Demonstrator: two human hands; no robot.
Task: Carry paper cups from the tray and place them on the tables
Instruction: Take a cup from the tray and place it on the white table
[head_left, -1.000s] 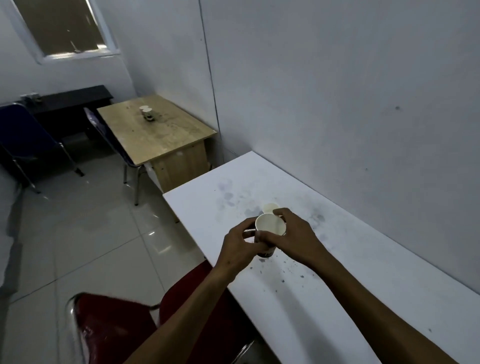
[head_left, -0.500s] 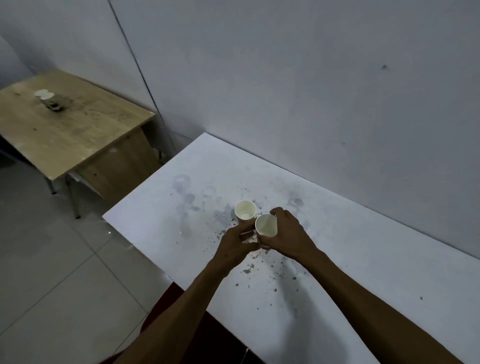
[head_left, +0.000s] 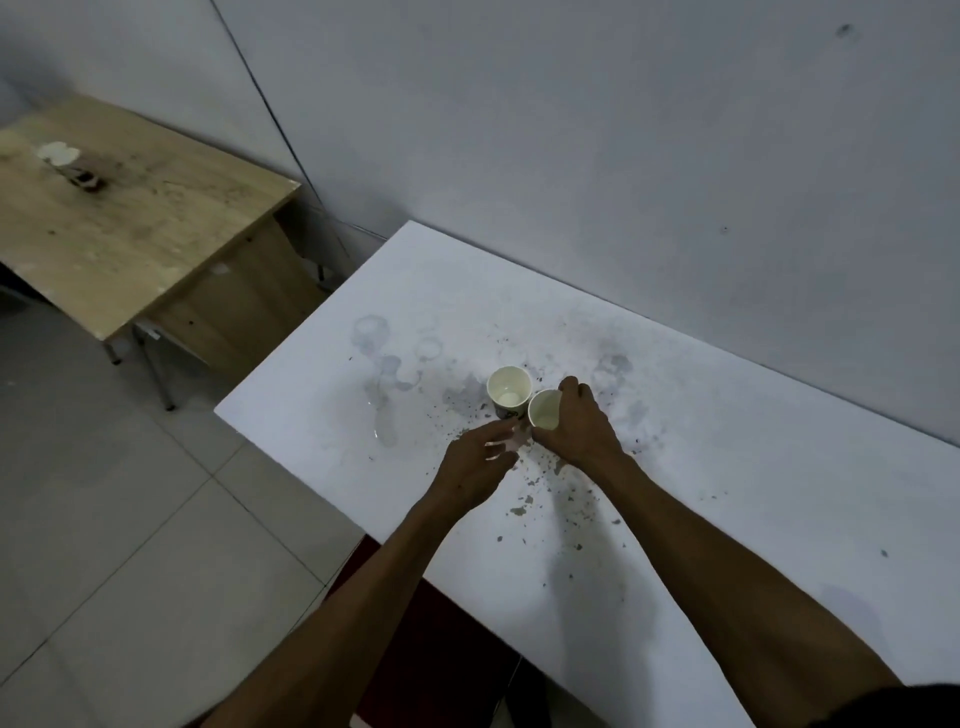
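White table (head_left: 727, 519): two cups. Right hand (head_left: 579, 434) grips tilted cup (head_left: 543, 410); second cup (head_left: 509, 389) stands touching it. Left hand (head_left: 475, 462) relaxed, holding nothing.

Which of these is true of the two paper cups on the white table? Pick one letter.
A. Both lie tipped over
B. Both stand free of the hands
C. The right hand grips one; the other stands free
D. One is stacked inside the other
C: the right hand curls round the nearer cup, while the farther cup stands upright on the white table, with neither hand on it.
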